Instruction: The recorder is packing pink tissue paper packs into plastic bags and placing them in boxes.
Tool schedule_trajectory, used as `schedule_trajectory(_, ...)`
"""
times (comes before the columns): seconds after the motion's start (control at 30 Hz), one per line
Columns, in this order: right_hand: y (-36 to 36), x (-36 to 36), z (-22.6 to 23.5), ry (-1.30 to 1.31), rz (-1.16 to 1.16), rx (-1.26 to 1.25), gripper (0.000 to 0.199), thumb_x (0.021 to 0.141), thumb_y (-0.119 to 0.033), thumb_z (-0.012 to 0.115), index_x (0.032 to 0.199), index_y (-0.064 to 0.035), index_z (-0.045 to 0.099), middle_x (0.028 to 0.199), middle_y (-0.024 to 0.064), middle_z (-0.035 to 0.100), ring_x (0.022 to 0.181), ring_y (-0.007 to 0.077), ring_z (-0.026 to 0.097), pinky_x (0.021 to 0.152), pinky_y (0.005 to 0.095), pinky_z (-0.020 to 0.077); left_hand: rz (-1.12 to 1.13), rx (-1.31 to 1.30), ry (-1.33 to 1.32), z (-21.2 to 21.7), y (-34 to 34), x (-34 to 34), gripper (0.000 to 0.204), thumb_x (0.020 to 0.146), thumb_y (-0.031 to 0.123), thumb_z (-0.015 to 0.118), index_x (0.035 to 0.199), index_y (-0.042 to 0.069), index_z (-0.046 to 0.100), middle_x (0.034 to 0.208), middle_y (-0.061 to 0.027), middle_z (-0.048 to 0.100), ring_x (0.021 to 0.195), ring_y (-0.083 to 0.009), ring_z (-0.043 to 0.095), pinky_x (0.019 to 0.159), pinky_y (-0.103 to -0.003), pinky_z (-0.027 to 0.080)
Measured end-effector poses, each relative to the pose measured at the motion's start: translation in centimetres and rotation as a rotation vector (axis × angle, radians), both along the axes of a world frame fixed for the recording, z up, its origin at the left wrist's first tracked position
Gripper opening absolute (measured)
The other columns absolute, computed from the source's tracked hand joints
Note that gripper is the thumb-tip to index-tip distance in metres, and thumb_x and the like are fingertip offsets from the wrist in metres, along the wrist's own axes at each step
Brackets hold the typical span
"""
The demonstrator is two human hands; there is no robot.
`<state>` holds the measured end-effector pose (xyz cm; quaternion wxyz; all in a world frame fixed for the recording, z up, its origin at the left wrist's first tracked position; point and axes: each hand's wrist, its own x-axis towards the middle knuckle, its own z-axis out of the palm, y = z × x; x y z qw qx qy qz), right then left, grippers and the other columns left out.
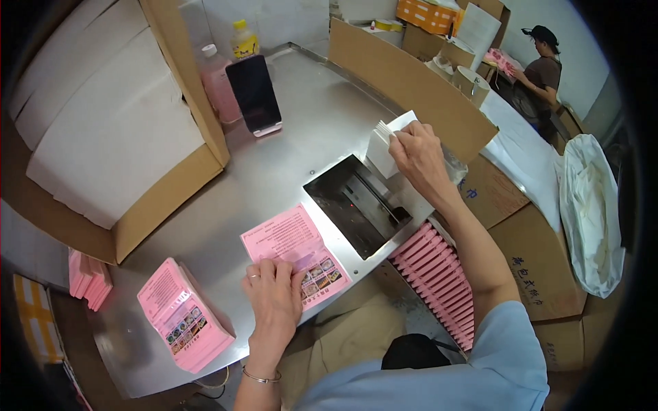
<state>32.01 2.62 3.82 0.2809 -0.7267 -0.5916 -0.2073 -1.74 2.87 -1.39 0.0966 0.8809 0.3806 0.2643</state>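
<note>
My left hand (pixel 274 291) lies flat, fingers spread, on the near edge of a pink printed leaflet (pixel 291 240) on the steel table (pixel 288 151). My right hand (pixel 419 154) is raised over the dark recessed machine slot (pixel 356 202) and pinches a small stack of white cards (pixel 387 140). A pile of the same pink leaflets (pixel 184 316) sits to the left of my left hand. A row of folded pink packets (pixel 442 274) stands on edge below the machine at the right.
A large open carton of white sheets (pixel 110 130) fills the left. A phone on a stand (pixel 255 94) and two bottles (pixel 219 79) stand at the back. Cardboard boxes (pixel 528 253) and a white bag (pixel 589 212) are at the right; another person (pixel 541 68) works far right.
</note>
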Motion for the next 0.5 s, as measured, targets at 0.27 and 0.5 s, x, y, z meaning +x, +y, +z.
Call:
schedule_trajectory(0.27, -1.9, -6.0, -2.2, -0.088, 0.34, 0.127, 0.04, 0.079, -0.002, 0.062, 0.119, -0.0052, 0.065, 0.111, 0.017, 0.063, 0.106, 0.0393, 0.06, 0.103, 0.0536, 0.044, -0.185, -0.069, -0.105, 0.1, -1.1, 1.8, 0.029, 0.077, 0.012, 0.072, 0.102, 0.003, 0.06, 0.115, -0.0198, 0.055, 0.108, -0.0385, 0.051, 0.085, -0.045, 0.041)
schedule_trajectory(0.5, -3.5, -13.0, -5.6, -0.097, 0.606, -0.223, 0.028, 0.079, -0.016, 0.063, 0.105, -0.0041, 0.065, 0.095, 0.0131, 0.065, 0.092, 0.0293, 0.065, 0.106, 0.0653, 0.0344, 0.007, -0.115, 0.013, 0.9, -1.7, 2.1, 0.079, 0.061, 0.03, 0.077, 0.131, 0.0, 0.054, 0.148, -0.0245, 0.039, 0.132, -0.046, 0.038, 0.103, -0.065, 0.028)
